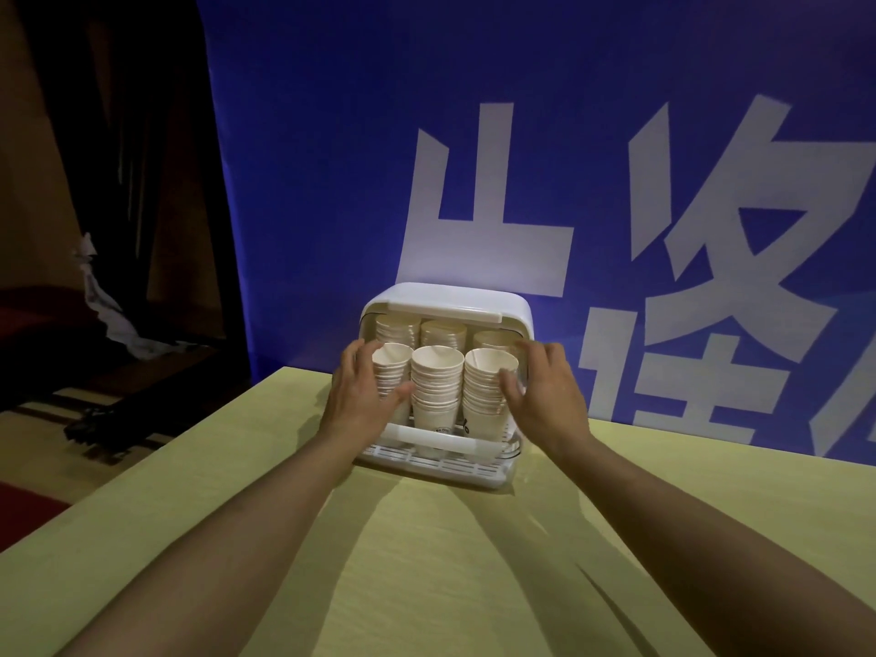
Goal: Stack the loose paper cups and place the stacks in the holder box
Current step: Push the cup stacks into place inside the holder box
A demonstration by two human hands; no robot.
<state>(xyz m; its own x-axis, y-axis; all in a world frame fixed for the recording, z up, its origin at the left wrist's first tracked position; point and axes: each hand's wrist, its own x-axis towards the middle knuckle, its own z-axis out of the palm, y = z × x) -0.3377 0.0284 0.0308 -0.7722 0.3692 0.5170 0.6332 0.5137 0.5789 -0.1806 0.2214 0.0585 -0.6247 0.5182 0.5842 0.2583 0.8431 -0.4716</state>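
The white holder box (514, 315) stands at the table's far edge, against the banner. Inside are several stacks of white paper cups, a front row (436, 386) and a back row (443, 334). A white handle bar (426, 438) runs across the low front, and a clear cover seems to curve over the cups. My left hand (362, 395) lies against the front left, thumb before the left stack. On the front right lies my right hand (545, 395), thumb before the right stack. Both hands are spread with lightly curved fingers. No loose cups are in sight.
The yellow-green table (426, 561) stretches from me to the box. Behind it hangs a blue banner (308, 182) with large white characters. Off the table's left edge are a dark floor and dark furniture (95, 348).
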